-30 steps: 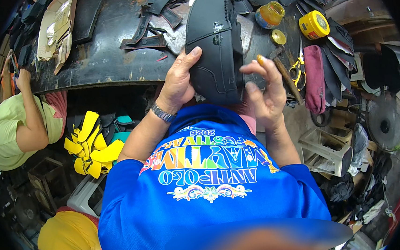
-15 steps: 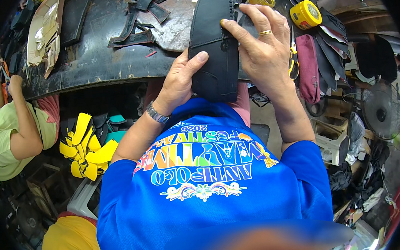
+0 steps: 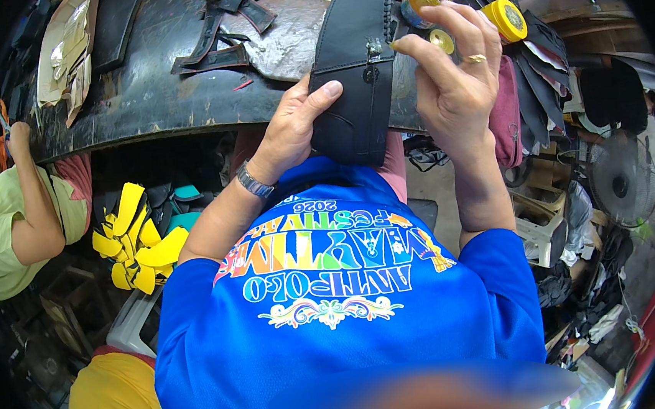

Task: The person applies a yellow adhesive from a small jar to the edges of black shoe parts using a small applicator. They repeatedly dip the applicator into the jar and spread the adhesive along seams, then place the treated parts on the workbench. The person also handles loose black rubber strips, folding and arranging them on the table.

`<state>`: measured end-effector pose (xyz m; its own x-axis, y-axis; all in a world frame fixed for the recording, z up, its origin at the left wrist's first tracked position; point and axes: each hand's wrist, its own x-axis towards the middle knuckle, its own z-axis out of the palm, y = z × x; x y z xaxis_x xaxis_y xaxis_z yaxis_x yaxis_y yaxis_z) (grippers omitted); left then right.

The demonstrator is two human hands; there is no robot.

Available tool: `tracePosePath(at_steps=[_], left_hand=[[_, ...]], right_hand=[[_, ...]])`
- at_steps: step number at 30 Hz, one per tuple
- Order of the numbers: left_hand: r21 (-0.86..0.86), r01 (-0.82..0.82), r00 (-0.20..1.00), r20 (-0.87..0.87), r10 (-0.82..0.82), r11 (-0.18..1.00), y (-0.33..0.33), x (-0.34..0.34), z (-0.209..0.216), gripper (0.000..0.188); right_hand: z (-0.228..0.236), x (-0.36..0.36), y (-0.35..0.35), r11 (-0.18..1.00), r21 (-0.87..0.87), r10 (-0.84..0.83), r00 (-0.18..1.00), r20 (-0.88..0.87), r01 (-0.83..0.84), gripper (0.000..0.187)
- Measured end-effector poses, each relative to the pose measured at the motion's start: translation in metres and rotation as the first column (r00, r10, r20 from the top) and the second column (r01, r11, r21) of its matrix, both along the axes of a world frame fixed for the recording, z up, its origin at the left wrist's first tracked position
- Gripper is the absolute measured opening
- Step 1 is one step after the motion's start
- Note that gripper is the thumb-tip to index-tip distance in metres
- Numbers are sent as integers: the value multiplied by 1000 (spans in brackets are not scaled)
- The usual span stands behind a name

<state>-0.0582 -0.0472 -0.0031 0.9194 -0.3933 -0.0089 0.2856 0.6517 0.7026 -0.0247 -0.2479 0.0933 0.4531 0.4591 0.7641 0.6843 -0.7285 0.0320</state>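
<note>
A long, curved black leather piece (image 3: 349,37), stitched along its edge and across its middle, is gripped at its left side by my left hand (image 3: 296,122), thumb on top. A wet, shiny patch (image 3: 374,49) shows near its right edge, beside the cross seam. Just right of the piece, my right hand (image 3: 457,90) is raised and off it, with fingers bent and apart. Something yellowish coats the index fingertip. Behind that hand stand an open amber jar (image 3: 423,1) and a small gold lid (image 3: 441,40).
A yellow tub (image 3: 508,19) and a maroon pouch (image 3: 507,117) lie right of my right hand. Black leather strips (image 3: 219,44) are strewn over the dark table (image 3: 150,103). A person in light green (image 3: 17,221) works at the left; yellow cut pieces (image 3: 142,242) are below the table.
My right hand has moved off the leather piece to the right, uncovering the shiny patch and the gold lid. My left hand keeps its hold.
</note>
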Motion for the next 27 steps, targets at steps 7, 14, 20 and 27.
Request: tracePosePath(at_steps=[7,14,20,27], left_hand=[[-11,23,1000,-7,-23,1000,2,2,0,43],[-14,9,1000,-16,-9,1000,2,2,2,42],[5,-32,999,22,32,999,-2,1,3,40],[86,-51,995,89,43,995,-8,-7,-4,39]], right_hand=[[-15,-4,-3,1000,24,-11,998,-61,12,39],[-21,-15,0,963,268,65,974,-219,-4,47],[-32,-42,21,762,635,355,736,-576,130,97],[-33,-36,17,706,677,440,621,-649,207,96]])
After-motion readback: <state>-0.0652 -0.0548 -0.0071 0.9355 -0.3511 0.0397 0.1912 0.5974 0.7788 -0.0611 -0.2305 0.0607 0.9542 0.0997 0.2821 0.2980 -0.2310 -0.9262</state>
